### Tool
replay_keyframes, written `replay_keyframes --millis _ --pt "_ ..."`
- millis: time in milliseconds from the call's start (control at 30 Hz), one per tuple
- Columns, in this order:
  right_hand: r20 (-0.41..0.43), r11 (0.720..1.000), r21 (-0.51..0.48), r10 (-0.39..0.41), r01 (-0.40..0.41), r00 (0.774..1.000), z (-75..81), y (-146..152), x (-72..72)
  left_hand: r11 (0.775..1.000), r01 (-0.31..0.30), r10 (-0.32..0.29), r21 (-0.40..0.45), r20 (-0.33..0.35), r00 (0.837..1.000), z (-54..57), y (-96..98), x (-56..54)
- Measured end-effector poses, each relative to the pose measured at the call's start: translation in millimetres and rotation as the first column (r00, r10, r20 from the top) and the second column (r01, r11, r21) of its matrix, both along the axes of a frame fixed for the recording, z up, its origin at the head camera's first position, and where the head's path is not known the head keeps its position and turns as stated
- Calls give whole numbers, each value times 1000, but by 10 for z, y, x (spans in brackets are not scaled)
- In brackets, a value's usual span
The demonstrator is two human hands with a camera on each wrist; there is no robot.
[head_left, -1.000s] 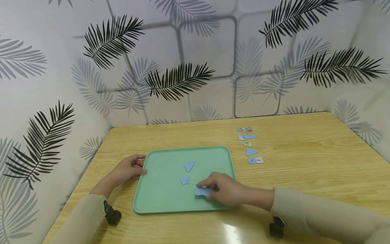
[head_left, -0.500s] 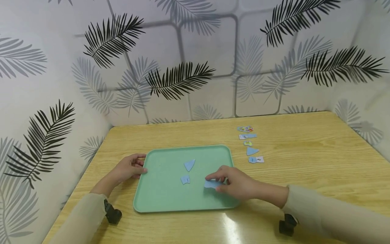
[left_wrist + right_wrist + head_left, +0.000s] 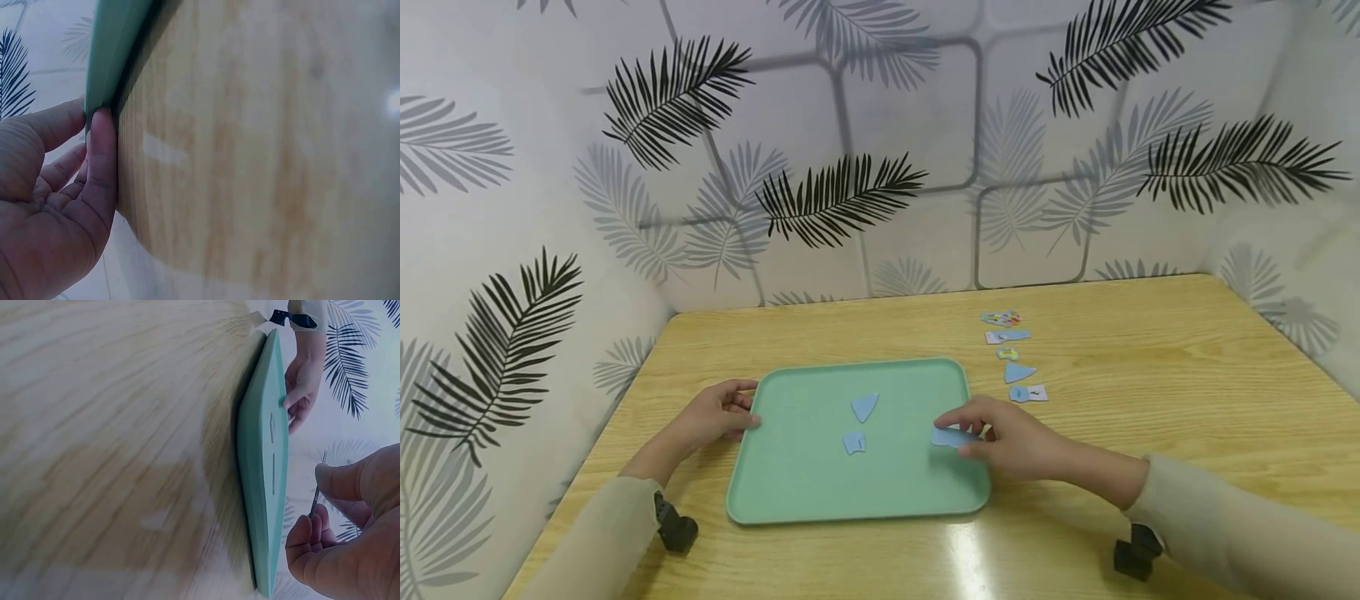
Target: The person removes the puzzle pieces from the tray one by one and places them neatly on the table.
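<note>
A light-blue puzzle piece is pinched between the thumb and fingers of my right hand, held over the right side of the green tray. From the right wrist, the held piece shows edge-on, raised above the tray. My left hand grips the tray's left rim; in the left wrist view the thumb sits on the rim and a finger lies against the outer wall. Inside the tray lie a triangular blue piece and a small notched blue piece.
Right of the tray, several pieces lie in a column on the wooden table: a colourful one at the back, then a long one, a yellow-marked one, a triangle and a blue-and-white one. A leaf-patterned wall stands behind.
My right hand has carried the pinched piece rightward and slightly away, from mid-tray to near the tray's right rim. The left hand, tray and other pieces stay put.
</note>
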State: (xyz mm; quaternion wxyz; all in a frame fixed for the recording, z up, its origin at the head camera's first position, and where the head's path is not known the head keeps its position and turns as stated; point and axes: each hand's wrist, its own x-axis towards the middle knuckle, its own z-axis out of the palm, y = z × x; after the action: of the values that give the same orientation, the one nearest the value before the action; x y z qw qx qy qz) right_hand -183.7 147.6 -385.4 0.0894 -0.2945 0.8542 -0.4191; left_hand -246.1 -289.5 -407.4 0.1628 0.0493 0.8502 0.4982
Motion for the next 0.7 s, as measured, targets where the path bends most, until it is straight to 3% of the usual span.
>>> replay_keyframes --millis 433,700 --pt "-55 998 40 -43 45 998 -87 438 -44 1000 4 -4 -4 3 1000 -7 5 9" --pt "-50 998 69 1 2 999 -114 697 -121 1000 9 -9 0 7 1000 -11 -2 -6"
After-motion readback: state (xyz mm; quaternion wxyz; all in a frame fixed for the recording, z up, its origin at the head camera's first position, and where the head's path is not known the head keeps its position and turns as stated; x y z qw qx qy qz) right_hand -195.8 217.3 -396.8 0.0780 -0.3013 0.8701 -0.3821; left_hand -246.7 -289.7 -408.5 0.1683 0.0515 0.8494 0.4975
